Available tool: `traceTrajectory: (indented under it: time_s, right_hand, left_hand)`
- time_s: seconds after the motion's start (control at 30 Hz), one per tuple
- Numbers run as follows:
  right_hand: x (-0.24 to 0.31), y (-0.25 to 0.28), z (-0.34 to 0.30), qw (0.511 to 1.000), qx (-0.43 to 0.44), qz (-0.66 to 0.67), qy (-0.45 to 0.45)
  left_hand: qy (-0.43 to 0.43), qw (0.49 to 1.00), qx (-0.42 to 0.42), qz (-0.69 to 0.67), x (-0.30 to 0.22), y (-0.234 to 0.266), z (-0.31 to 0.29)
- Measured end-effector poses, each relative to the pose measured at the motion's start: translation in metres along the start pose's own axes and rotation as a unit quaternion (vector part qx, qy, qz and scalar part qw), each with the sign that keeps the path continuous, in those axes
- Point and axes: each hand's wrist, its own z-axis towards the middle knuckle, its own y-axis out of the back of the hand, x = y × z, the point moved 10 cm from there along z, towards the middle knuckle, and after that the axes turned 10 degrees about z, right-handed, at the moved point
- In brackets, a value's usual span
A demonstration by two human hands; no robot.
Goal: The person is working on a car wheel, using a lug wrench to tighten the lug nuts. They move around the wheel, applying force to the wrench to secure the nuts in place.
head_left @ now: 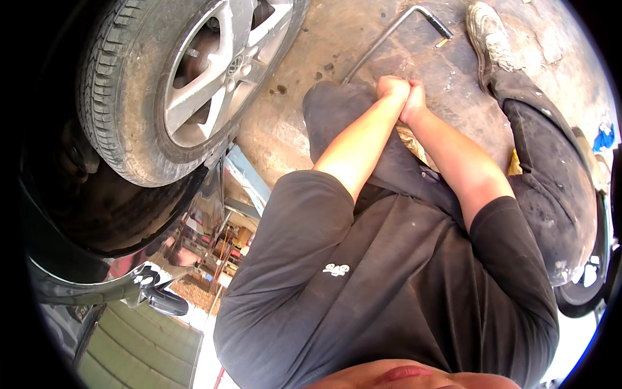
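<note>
My left hand (391, 87) and my right hand (414, 104) are pressed together just beyond my bent left knee. Both look closed, with the fingers curled inward and mostly turned from sight. Whatever lies between them, if anything, is hidden. On the floor ahead lies a bent metal bar (382, 44) with a black grip (438, 23) at its far end. Its near end passes out of sight behind my knee. Left of my hands stands a car wheel (139, 110) with a worn, dusty tyre and a silver spoked rim (223, 71).
My right leg (541, 155) is bent out to the right, its dirty light shoe (489, 39) on the stained concrete floor (278, 123). The dark car body (97, 266) curves around the wheel at left. A blue item (604, 137) lies at the far right.
</note>
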Motion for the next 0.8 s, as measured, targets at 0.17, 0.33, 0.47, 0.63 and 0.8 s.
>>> traceTrajectory:
  time_s: [0.17,0.33,0.47,0.63,0.8]
  right_hand:
    - [-0.002,0.001,-0.022,0.998,-0.047,0.01,-0.029]
    - [0.007,0.009,-0.001,1.0,-0.003,0.01,-0.018]
    - [0.008,-0.004,-0.015,0.999,-0.021,0.046,0.004]
    - [0.011,0.0,-0.003,0.999,-0.014,0.034,0.005]
    - [0.013,0.002,0.0,0.999,-0.027,0.023,0.0]
  left_hand:
    - [0.01,0.999,-0.041,0.008,0.009,-0.006,0.003]
    - [-0.002,0.999,0.014,-0.041,0.006,-0.014,-0.006]
    - [-0.075,0.996,0.016,0.056,0.009,-0.026,0.014]
    - [0.031,0.995,-0.024,-0.09,0.001,-0.006,-0.005]
    - [0.056,0.982,0.009,-0.179,0.009,-0.017,0.004]
